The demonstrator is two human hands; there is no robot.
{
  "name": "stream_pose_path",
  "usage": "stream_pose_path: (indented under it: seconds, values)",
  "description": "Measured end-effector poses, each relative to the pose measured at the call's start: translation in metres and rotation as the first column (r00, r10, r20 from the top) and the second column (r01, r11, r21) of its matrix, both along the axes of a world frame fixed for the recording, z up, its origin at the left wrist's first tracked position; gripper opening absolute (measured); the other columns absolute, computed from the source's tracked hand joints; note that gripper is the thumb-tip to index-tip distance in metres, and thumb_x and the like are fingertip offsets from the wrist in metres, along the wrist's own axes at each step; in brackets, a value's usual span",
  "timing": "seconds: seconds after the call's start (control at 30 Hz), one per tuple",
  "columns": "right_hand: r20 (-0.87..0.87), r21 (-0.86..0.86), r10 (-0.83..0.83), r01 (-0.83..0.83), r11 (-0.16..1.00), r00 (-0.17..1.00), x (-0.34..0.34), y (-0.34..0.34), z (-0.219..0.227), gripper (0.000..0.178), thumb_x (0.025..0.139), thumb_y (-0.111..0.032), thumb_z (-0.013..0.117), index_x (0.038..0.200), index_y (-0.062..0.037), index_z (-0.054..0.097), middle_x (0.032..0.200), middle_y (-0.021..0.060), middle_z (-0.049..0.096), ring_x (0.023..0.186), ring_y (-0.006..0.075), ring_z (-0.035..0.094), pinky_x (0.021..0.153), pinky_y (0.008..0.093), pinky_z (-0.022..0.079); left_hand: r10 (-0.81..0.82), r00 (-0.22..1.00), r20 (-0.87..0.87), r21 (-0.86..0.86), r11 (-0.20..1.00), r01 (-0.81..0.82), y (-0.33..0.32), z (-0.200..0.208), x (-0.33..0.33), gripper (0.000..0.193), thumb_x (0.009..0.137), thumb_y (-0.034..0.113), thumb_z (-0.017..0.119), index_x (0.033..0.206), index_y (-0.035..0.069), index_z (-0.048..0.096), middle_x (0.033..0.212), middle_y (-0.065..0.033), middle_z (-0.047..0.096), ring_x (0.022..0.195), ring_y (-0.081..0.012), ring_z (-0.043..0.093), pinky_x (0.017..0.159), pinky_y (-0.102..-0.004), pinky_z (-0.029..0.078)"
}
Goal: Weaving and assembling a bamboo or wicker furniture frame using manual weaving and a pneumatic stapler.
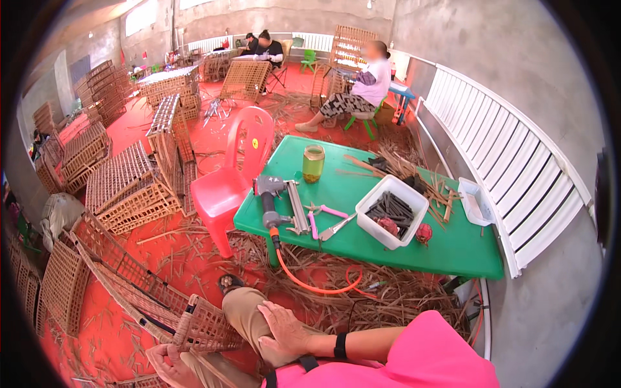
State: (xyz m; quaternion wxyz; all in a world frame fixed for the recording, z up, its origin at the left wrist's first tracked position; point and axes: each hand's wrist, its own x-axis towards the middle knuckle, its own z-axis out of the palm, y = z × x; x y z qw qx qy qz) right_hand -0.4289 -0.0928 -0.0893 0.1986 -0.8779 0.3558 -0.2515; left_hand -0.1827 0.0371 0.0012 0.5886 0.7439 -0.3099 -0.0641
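Note:
A woven brown wicker frame (204, 326) with a dark-edged long side leans across my left leg. My left hand (169, 366) is beside its near lower corner, fingers curled; what they hold, if anything, is hidden. My right hand (284, 330) lies flat on my right knee, over the tan trousers (249, 317), fingers stretched out and holding nothing. Beyond my knee stands a green table (291, 155). On it are a nail gun (268, 200) with an orange hose (301, 282), pink-handled pliers (314, 223), shears (337, 227) and a white tub (392, 211) of dark strips.
A red chair (223, 187) stands at the table's left. A jar (314, 163) of yellowish liquid and a small white tray (475, 202) are on the table. Wicker strips (394, 304) litter the red floor. Woven frames (129, 181) are stacked left. People (372, 81) sit farther back.

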Motion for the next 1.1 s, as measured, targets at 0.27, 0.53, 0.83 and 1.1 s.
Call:
stream_pose_path:
  seconds: [0.27,0.53,0.83,1.1]
  values:
    - [-0.023,0.017,-0.007,0.008,1.000,1.000,0.001,-0.007,-0.004,0.088,0.081,-0.037,0.073,0.147,0.0025,0.030,0.146,0.0243,0.038,0.134,0.0398,0.040,0.107,0.0478,0.035,0.194,0.652,0.733,-0.023,0.965,-0.261,-0.018,0.004,-0.024,0.017,0.097,0.017,0.062,0.088,0.003,0.058,0.087,-0.0114,0.054,0.083,-0.0278,0.053,0.077,-0.0418,0.044]
    - [-0.008,0.005,-0.007,0.007,1.000,1.000,0.004,-0.012,-0.001,0.090,0.080,-0.039,0.072,0.148,0.0020,0.029,0.146,0.0238,0.038,0.133,0.0384,0.040,0.108,0.0470,0.033,0.129,0.792,0.596,0.008,0.986,-0.167,-0.009,-0.008,-0.004,0.015,0.100,0.014,0.057,0.093,0.001,0.053,0.094,-0.0106,0.049,0.093,-0.0273,0.050,0.084,-0.0439,0.042]
    - [-0.030,0.015,-0.001,0.001,1.000,1.000,0.002,-0.009,-0.001,0.090,0.080,-0.039,0.072,0.148,0.0021,0.029,0.146,0.0248,0.038,0.133,0.0388,0.040,0.108,0.0475,0.033,-0.005,0.931,0.366,-0.025,1.000,0.015,0.000,0.005,-0.007,0.015,0.089,0.010,0.069,0.095,0.001,0.058,0.098,-0.0084,0.052,0.096,-0.0241,0.052,0.089,-0.0395,0.043]
    - [-0.031,-0.008,-0.019,0.018,1.000,0.999,0.003,-0.008,-0.001,0.088,0.080,-0.037,0.074,0.146,0.0029,0.031,0.144,0.0245,0.039,0.132,0.0397,0.041,0.108,0.0473,0.034,0.090,0.988,0.127,-0.138,0.988,-0.072,-0.011,-0.004,-0.016,0.007,0.086,0.001,0.068,0.093,-0.001,0.068,0.104,-0.0096,0.057,0.096,-0.0244,0.058,0.083,-0.0392,0.049]
